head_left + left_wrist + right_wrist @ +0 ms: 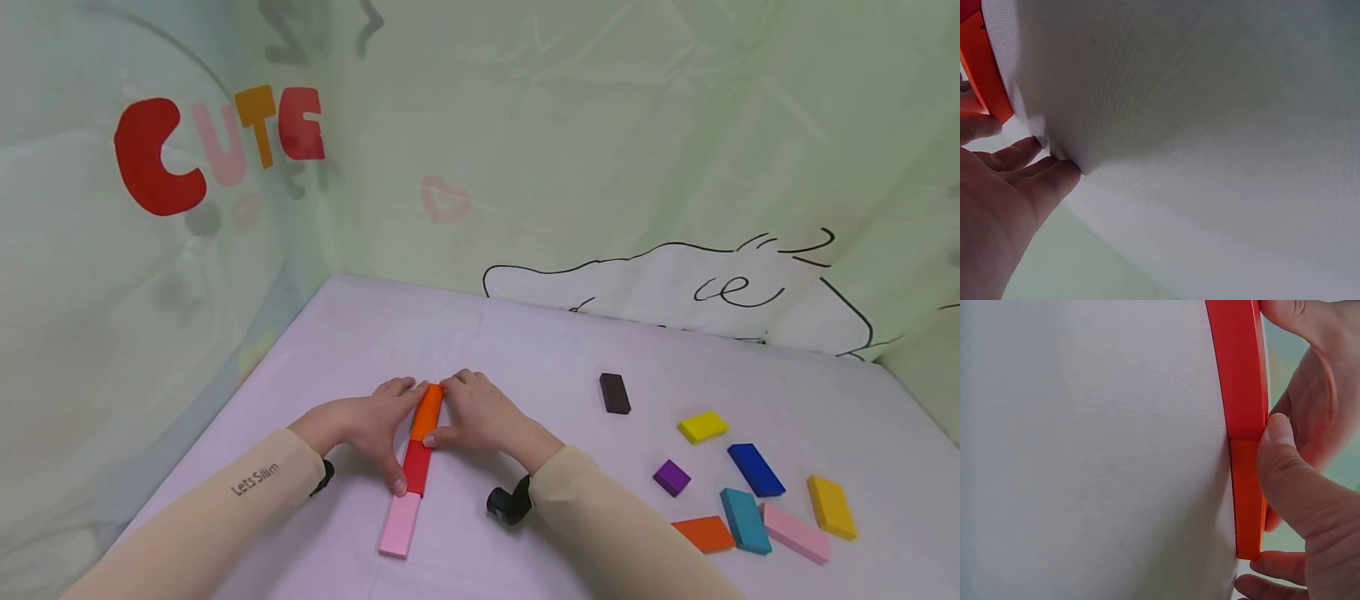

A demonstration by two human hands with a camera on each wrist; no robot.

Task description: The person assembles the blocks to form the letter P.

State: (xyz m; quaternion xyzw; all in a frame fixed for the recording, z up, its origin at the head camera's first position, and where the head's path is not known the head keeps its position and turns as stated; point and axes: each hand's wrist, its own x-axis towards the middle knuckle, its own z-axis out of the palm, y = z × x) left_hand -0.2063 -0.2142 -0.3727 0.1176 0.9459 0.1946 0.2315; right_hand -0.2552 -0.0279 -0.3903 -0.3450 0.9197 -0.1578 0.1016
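Three flat blocks lie end to end in a row: an orange block point(427, 412) at the far end, a red block point(417, 468) in the middle and a pink block point(400, 525) nearest me. My left hand point(369, 425) rests along the row's left side, thumb on the red block's near end, index finger by the orange block's far end. From the right, my right hand point(483, 421) pinches the orange block, thumb at its seam with the red one and index finger at its far end. In the left wrist view, other left fingertips point(1067, 169) touch the table.
Loose blocks lie to the right on the pale table point(525, 350): dark brown point(615, 393), yellow point(702, 427), purple point(671, 477), blue point(756, 470), teal point(746, 521), orange-red point(705, 533), another pink point(795, 533) and amber point(832, 507). Fabric walls point(600, 125) enclose the table.
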